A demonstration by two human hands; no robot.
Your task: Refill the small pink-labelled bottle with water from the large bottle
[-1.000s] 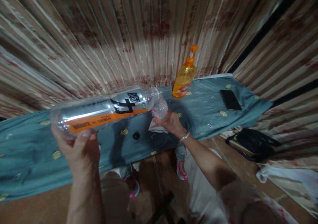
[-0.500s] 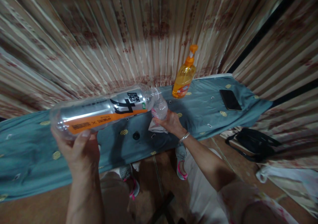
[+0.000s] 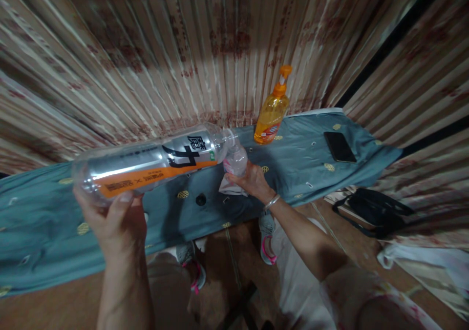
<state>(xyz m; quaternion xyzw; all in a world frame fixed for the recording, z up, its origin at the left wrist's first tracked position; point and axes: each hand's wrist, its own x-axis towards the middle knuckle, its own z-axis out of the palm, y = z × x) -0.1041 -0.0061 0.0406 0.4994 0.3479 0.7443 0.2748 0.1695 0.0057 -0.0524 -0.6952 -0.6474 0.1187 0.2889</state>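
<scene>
A large clear plastic bottle (image 3: 154,164) with a silver and orange label lies almost level in the air, its neck to the right. Under its base end, my left hand (image 3: 117,217) is closed around it. My right hand (image 3: 254,181) grips a small clear bottle (image 3: 235,160) upright below the big bottle's neck. The two mouths meet or nearly meet; whether they touch I cannot tell. Beneath the small bottle lies a whitish cloth (image 3: 232,188), partly hidden by my right hand. A small black cap-like disc (image 3: 201,200) rests on the table cover.
An orange pump bottle (image 3: 271,115) stands at the table's back edge. To its right lies a black phone (image 3: 339,147) on the teal patterned cloth (image 3: 300,159). A pleated curtain (image 3: 227,51) hangs behind. A black bag (image 3: 377,210) sits low at the right.
Hardly anything differs. The base of the large bottle has shifted very slightly to the left with my left hand; my right hand and the small bottle stay in place.
</scene>
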